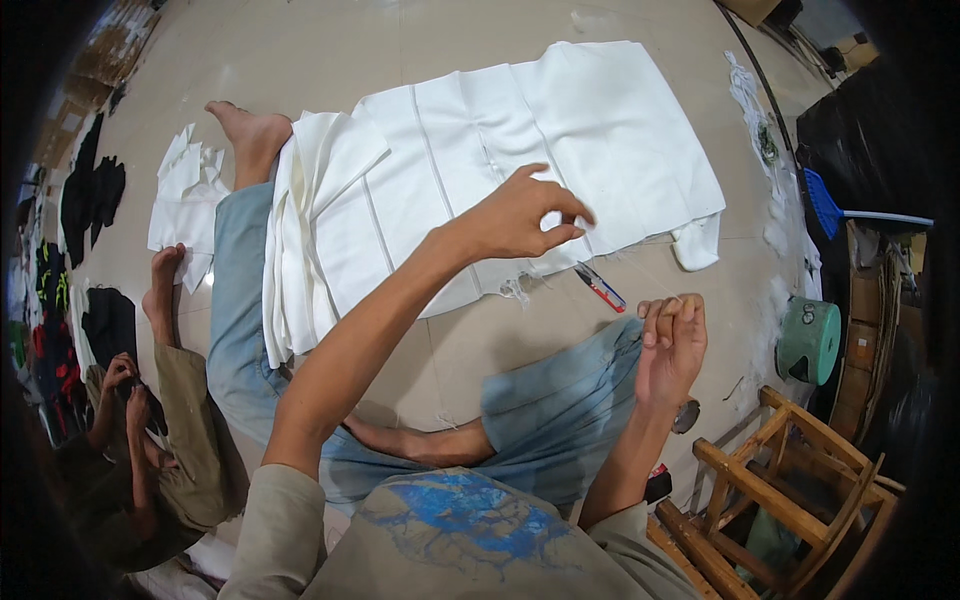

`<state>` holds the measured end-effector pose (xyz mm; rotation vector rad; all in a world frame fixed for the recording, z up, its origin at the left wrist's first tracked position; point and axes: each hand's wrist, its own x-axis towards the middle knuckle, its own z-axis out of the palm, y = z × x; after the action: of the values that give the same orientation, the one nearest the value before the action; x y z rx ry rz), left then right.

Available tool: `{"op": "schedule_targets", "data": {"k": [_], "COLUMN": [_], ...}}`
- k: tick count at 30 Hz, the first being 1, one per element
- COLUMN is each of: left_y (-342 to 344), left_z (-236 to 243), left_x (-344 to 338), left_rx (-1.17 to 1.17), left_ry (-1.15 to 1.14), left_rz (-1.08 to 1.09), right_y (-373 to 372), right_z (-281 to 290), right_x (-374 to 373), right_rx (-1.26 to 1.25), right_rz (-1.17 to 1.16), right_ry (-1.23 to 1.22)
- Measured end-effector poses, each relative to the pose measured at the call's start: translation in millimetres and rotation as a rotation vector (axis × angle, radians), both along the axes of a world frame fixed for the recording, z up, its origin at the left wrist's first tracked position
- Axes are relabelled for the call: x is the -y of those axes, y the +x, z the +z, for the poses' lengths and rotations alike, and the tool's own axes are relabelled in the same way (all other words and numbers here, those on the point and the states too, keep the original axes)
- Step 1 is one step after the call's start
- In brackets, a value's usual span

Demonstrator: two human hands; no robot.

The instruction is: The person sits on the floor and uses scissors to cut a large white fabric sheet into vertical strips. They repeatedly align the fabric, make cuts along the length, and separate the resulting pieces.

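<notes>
Right hand (672, 345) half-curled, left hand (520, 215) pinching over white cloth (500, 130)

Pale tiled floor (300, 50) carries everything. White cloth panels (500, 150) lie spread centre-far, w/ small white scraps (185, 195) far left & a red-blue pen (600, 288) just near of the cloth. Green stool (810, 340) on its side & wooden stool (790, 480) at right.

The left hand (525, 215) reaches forward on a straight arm over the white cloth (500, 160), thumb and fingertips pinched. The right hand (672, 345) is raised nearer the body, short of the cloth, fingers curled.
</notes>
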<state>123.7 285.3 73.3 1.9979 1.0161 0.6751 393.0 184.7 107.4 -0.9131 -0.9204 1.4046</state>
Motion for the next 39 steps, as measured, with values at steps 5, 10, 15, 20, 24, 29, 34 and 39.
{"op": "schedule_targets", "data": {"k": [5,10,15,20,24,29,34,39], "left_y": [-9,22,43,50,54,59,-2,-66], "left_z": [-12,-30,-47,-53,-61,-54,-64,-94], "left_x": [2,52,78,95,100,109,126,-38], "left_rx": [-0.042,-0.098,-0.051,-0.062,-0.126,-0.087,0.017,-0.095], "left_ry": [0.345,0.579,0.552,0.442,0.450,0.431,0.313,0.436], "left_rz": [0.198,0.172,0.175,0.110,0.110,0.089,0.411,0.768], "right_y": [44,14,-29,-40,-102,-154,-162,-191], "right_z": [-31,23,97,118,18,-101,-106,-113], "right_x": [-16,-41,-81,-123,-146,-168,-126,-135], "right_rx": [0.799,0.810,1.074,0.907,0.996,0.928,1.014,0.409], "right_rz": [-0.143,-0.618,-0.569,-0.874,0.234,0.560,0.065,-0.040], "right_ry": [-0.076,0.140,0.412,0.668,0.286,-0.189,0.164,0.256]}}
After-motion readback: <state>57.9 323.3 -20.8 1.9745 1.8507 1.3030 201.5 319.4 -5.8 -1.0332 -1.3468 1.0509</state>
